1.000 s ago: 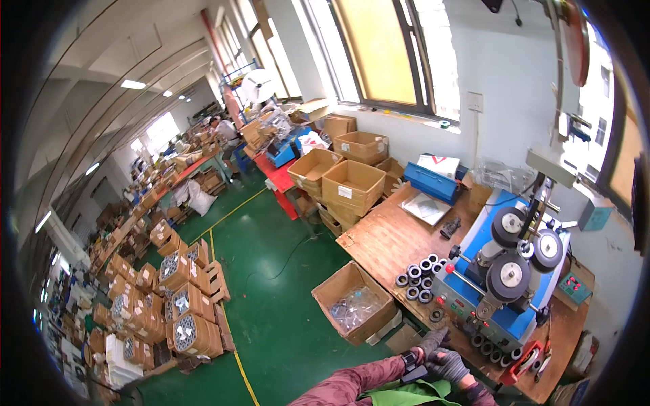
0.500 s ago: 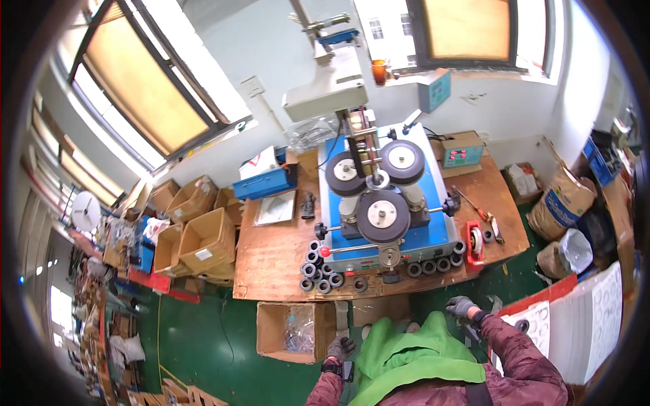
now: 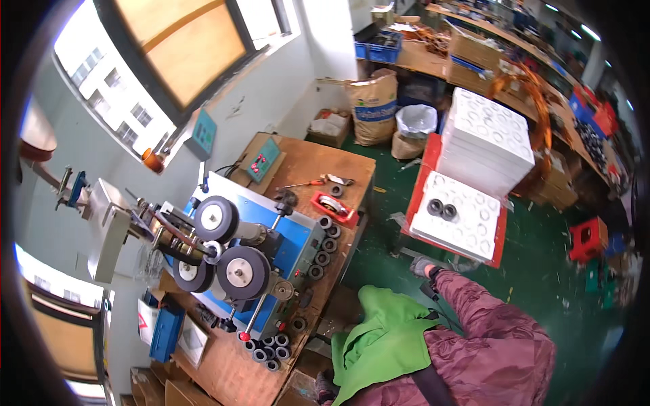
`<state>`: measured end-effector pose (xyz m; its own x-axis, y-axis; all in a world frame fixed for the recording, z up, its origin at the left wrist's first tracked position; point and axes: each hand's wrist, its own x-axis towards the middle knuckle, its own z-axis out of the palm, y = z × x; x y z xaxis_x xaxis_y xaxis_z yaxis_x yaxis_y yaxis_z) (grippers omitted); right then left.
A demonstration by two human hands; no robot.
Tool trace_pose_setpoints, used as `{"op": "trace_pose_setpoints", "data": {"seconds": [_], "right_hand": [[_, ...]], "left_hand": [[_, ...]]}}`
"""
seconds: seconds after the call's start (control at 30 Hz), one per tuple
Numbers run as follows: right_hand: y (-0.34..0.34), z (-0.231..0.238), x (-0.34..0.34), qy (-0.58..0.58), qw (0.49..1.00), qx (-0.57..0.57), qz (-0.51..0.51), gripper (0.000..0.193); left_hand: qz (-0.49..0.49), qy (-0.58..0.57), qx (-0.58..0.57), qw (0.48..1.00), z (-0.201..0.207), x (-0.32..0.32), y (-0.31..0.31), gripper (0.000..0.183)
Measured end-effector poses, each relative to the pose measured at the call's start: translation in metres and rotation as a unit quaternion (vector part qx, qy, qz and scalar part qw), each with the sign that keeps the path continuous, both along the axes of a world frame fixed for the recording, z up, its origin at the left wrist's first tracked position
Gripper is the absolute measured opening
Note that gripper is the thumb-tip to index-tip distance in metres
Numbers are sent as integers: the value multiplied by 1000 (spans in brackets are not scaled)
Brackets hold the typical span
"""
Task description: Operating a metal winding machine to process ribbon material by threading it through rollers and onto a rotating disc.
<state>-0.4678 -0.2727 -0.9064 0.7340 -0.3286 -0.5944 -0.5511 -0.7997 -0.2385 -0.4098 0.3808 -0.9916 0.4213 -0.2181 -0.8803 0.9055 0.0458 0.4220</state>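
My right hand [image 3: 421,265], in a grey glove, is held out just off the near edge of a red-edged stand [image 3: 414,196]. Its fingers are loosely bent and apart, with nothing seen in them. Two black rings [image 3: 442,210] lie side by side on a white foam tray [image 3: 467,233] on that stand, beyond the hand. Low in the picture, beside the green apron [image 3: 379,318], is my left hand [image 3: 326,387], also gloved; its fingers are too dark and partly hidden to read.
To the left, a workbench [image 3: 352,159] bears a blue-topped machine with three dark wheels [image 3: 240,271]. Several grey rings [image 3: 271,352] sit along its front. A stack of white foam trays [image 3: 487,135] rises behind the rings' tray. A paper sack [image 3: 374,111] stands by the wall.
My view has swung to the right, so the machine now lies at the left and the foam trays show fully. My right hand has come close to the stand's edge.
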Motion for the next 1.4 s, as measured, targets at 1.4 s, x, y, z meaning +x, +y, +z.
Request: {"op": "trace_pose_setpoints", "data": {"seconds": [1.4], "right_hand": [[-127,25,82,-39,967,179,-175,19]], "left_hand": [[-410,-273,486,722,72,73,-186,28]]}}
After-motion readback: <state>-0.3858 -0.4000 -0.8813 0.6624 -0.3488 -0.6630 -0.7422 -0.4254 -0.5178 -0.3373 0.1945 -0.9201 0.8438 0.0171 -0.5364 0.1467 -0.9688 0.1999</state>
